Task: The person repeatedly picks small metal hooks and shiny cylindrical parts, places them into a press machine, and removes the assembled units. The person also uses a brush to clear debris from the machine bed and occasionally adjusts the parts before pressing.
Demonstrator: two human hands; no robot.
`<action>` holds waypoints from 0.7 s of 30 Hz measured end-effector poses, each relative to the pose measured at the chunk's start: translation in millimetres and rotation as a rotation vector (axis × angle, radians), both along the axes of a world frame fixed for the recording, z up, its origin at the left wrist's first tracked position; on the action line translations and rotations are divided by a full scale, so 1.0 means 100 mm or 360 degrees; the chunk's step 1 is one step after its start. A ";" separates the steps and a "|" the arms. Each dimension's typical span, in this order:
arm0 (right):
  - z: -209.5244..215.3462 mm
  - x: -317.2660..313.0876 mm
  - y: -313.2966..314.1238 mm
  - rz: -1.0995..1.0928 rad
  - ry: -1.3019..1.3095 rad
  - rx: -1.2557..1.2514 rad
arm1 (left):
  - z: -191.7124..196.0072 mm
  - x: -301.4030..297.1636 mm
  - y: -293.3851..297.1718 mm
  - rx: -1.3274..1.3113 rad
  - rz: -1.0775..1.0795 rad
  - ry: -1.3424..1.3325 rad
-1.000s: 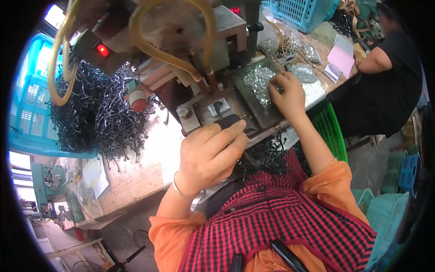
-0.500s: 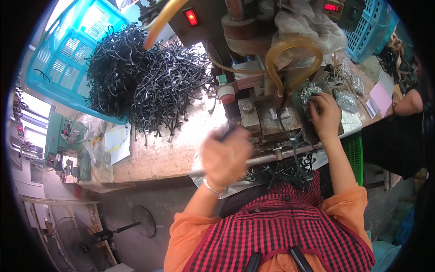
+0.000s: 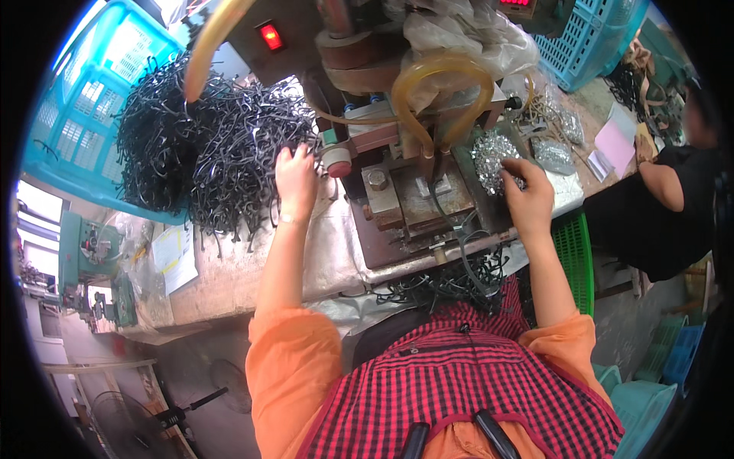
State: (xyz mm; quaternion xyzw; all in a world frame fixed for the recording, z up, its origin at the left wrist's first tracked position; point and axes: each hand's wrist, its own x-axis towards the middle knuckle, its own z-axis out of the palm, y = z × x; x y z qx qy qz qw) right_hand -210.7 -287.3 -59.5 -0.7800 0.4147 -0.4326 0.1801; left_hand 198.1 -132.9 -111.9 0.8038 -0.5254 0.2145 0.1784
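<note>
My left hand (image 3: pixel 297 183) reaches the right edge of a large heap of thin black curved strips (image 3: pixel 237 145); its fingertips are slightly apart among the strips, and nothing clearly shows in them. At the right, my right hand (image 3: pixel 531 197) has its thumb and fingers pinched together over a pile of small silvery metal parts (image 3: pixel 493 157); anything between them is too small to make out. Between my hands stands a press machine with a metal block (image 3: pixel 434 205) under its tooling. A thin black looped piece (image 3: pixel 465 252) hangs at its front edge.
A blue crate (image 3: pixel 76 145) leans behind the heap. Amber hoses (image 3: pixel 443 65) loop over the press, beside a red button (image 3: pixel 337 163). More black strips (image 3: pixel 443 283) lie by my lap. A green basket (image 3: pixel 573 260) and another person's arm (image 3: pixel 664 186) are at the right.
My left hand has swung from in front of the press leftward and away from me to the black heap. My right hand stays at the silvery parts. The whole view has shifted slightly.
</note>
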 end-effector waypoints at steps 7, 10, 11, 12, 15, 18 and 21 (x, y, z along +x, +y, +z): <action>0.44 -0.19 0.24 0.0187 -0.0055 -0.0317 | 0.45 -0.40 0.85 0.0674 -0.0438 -0.0153; 0.75 0.06 0.30 0.0469 -0.0278 -0.0122 | 0.69 -0.58 0.83 0.0215 -0.0296 0.0274; 0.81 0.17 0.30 0.0533 -0.0274 -0.0116 | 0.77 -0.61 0.82 0.0129 -0.0219 0.0318; 0.80 0.27 0.26 0.0609 -0.0326 -0.0096 | 0.79 -0.59 0.80 0.0033 -0.0160 0.0352; 0.80 0.48 0.39 0.0819 -0.0566 0.0306 | 0.82 -0.84 0.83 -0.0839 -0.0107 0.1234; 0.79 0.54 0.50 0.0857 -0.0792 0.0653 | 1.17 -1.41 0.75 -0.1420 -0.0282 0.1489; 0.79 0.59 0.51 0.0952 -0.0825 0.0789 | 1.73 -1.73 0.64 -0.1789 -0.1329 0.1424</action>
